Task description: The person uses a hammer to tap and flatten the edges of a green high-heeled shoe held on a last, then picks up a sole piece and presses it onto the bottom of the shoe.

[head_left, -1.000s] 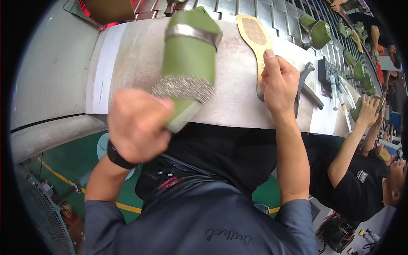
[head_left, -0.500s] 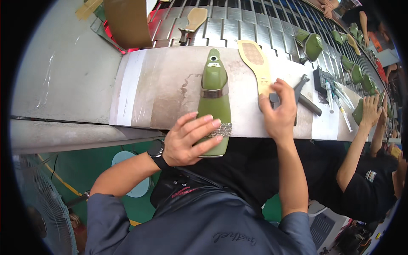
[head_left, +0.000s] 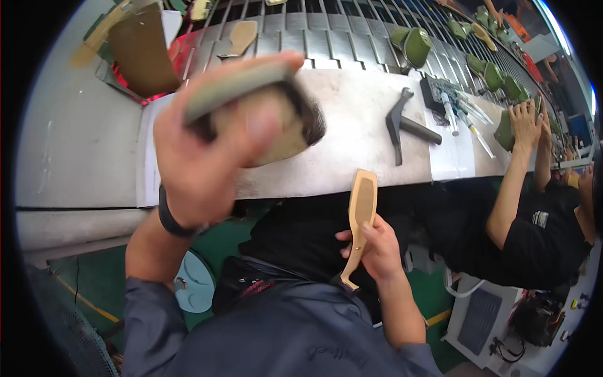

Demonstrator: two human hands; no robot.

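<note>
Clutches blurred shoe mould (head_left: 286, 141) in curled left hand (head_left: 201, 160), pinches tan insole (head_left: 364, 200) in right hand (head_left: 383, 249); holds them apart, apparently not yet joined.

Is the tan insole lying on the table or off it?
Off it: the right hand holds the tan insole, mostly on the person's side of the table.

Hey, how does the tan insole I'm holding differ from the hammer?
The insole is held in your right grip, while the hammer lies on the worktable with no hand on it. The insole is pale tan with a darker panel; the hammer is dark grey. The insole is a thin, curved piece, whereas the hammer has a handle set crosswise to its head. Both have a long, narrow part.
</note>
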